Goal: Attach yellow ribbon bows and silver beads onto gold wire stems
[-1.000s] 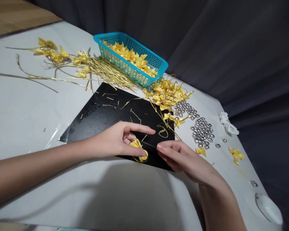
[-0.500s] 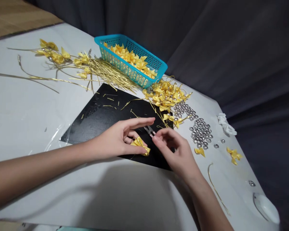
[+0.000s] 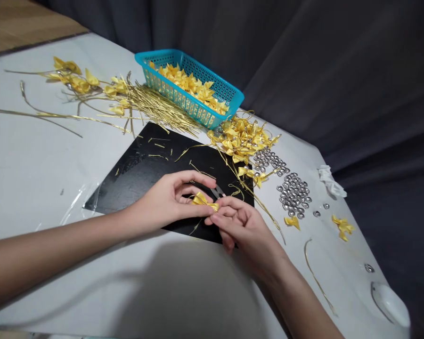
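Observation:
A yellow satin ribbon bow (image 3: 199,198) with gold cord round it is pinched between the thumb and fingers of my left hand (image 3: 169,200). Its right end meets the fingertips of my right hand (image 3: 242,226), which are closed in a pinch; whatever fine piece they grip there is mostly hidden. Just behind my right fingers, the metal blades of small scissors (image 3: 217,191) show over the black mat (image 3: 127,183), their handles covered by the hand. Scraps of gold cord (image 3: 197,227) lie around on the mat.
Beyond the mat stands a blue basket (image 3: 236,99) of yellow bows, beside a bundle of gold cords (image 3: 162,110). Finished-looking bow pieces (image 3: 247,136) are heaped to its right, near silver heart-shaped beads (image 3: 294,194). A white object (image 3: 390,303) sits at the table's right edge.
My right hand has moved left and down to the bow, its fingers now meeting the bow's right end. My left hand has raised the bow slightly, and its index finger has curled in.

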The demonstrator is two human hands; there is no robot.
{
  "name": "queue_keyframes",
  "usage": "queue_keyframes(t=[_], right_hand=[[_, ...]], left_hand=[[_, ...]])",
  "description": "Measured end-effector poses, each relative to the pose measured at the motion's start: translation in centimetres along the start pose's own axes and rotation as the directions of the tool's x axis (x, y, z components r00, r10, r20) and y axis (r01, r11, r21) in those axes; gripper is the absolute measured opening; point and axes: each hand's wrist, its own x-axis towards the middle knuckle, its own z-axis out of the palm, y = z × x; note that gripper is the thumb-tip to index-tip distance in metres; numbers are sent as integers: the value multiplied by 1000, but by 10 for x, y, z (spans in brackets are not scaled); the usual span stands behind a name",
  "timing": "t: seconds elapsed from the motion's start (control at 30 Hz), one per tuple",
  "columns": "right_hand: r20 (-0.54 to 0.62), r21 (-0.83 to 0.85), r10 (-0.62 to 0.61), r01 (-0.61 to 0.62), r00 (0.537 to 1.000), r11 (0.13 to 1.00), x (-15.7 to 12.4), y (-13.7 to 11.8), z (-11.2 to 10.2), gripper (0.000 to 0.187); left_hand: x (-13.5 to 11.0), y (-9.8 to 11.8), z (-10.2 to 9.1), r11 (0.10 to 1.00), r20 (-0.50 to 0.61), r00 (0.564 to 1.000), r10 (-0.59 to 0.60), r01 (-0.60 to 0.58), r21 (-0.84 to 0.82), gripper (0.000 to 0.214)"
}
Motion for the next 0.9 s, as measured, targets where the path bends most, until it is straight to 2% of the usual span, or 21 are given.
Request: queue_keyframes(t=[0.07,0.13,0.23,0.33,0.4,0.5,0.57,0.67,0.83,0.9], right_hand=[[-111,14,-77,79,991,997,1,1,-2,28],[-232,-3,-142,145,962,989,3,1,-5,28],[-285,-16,-148,150,947,989,3,0,-7,27],[-218,75,-81,100,972,992,3,-2,-7,28],[-137,183,-27,52,990,982,3,-3,-6,30],[-18,336,20,-13,1000,942,3,-4,-6,31],[-13,358,-22,25,1000,933,3,-3,-6,29],[-58,267,-134,145,989,953,4,0,-6,25],[73,194,-110,94,991,977,8,8,0,40],[95,146,-139,124,986,982,12,11,3,40]], left_hand=[[1,1,0,996,8,996,-91,91,11,39],[2,3,0,983,2,983,-183,183,24,35],[2,6,1,978,0,979,-206,206,34,20],[0,10,1,991,6,991,-134,134,-14,8],[-2,11,-2,975,72,988,-136,146,-169,2],[-3,12,-7,849,196,962,-191,262,-459,5],[-2,12,-10,787,161,967,-196,253,-563,8],[2,10,-9,777,187,961,-206,277,-566,9],[4,10,-4,819,146,962,-232,274,-504,18],[3,11,-2,851,146,962,-231,273,-448,21]])
